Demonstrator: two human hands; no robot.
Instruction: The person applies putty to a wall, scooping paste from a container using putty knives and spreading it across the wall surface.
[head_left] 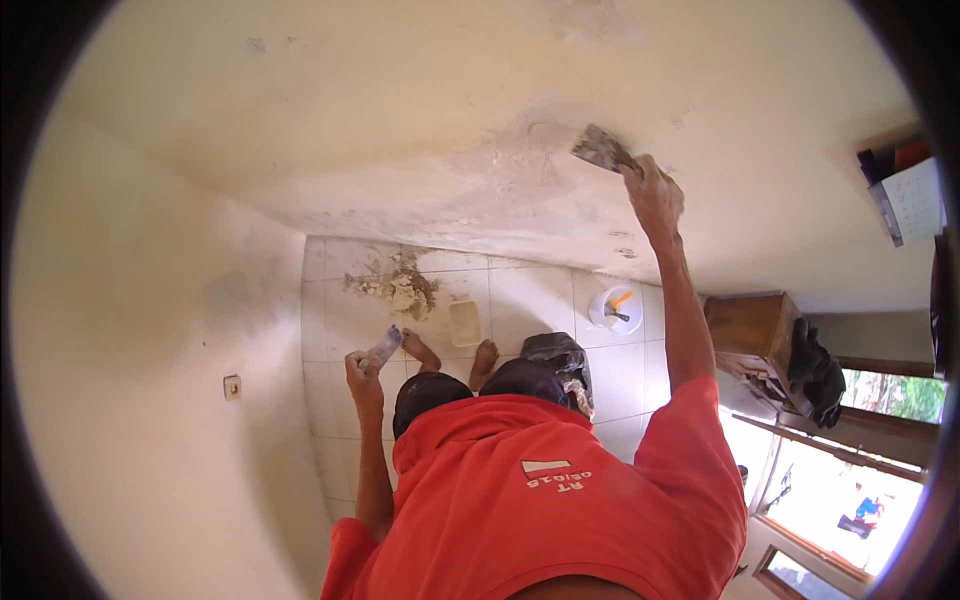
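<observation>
My right hand (655, 198) reaches up along the wall, its fingers wrapped round the handle of a putty knife (604, 148). The wide blade, smeared grey and white, lies over the wall just right of a rough patch (530, 150); whether it touches the surface I cannot tell. Lower down on the left, my left hand (364, 372) is closed on a flat, whitish-grey piece (384, 345) that looks like a smeared blade. Its exact kind does not show. That hand is held above the floor near my feet.
Plaster debris (400, 290) lies on the floor tiles by the wall, beside a shallow cream tray (464, 323). A white bucket (613, 312) holds orange- and dark-handled tools. A black bag (556, 358) stands by my legs. At right are a wooden cabinet (748, 330) and windows.
</observation>
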